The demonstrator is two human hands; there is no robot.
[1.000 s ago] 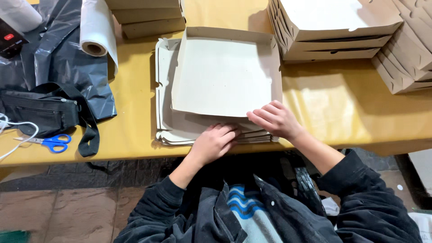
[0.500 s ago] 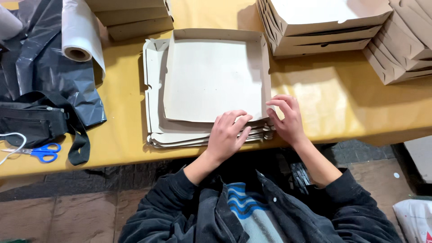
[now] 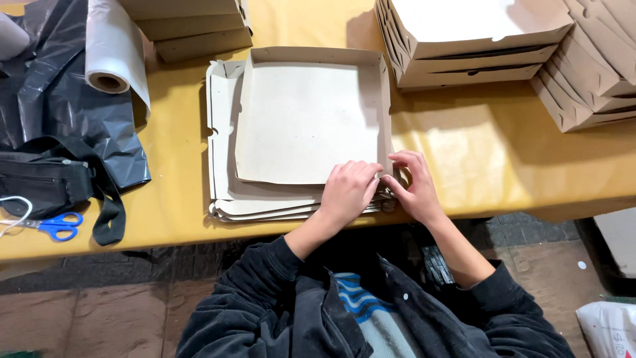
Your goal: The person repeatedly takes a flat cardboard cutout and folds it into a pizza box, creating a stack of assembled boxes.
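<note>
Both hands' fingers [image 3: 361,176] pinched on near-right corner of half-folded cardboard box [image 3: 308,119].

A single head-worn camera looked steeply down — almost straight down — onto the yellow worktop [image 3: 503,152] from close above its near edge. The worktop filled the upper frame; nearer than that edge lay the wearer's dark sleeves, chest and the floor below.

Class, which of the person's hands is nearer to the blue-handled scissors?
Left. The left hand lies on the cardboard box's near edge, on the side toward the scissors; the right hand is beyond it, farther away.
</note>
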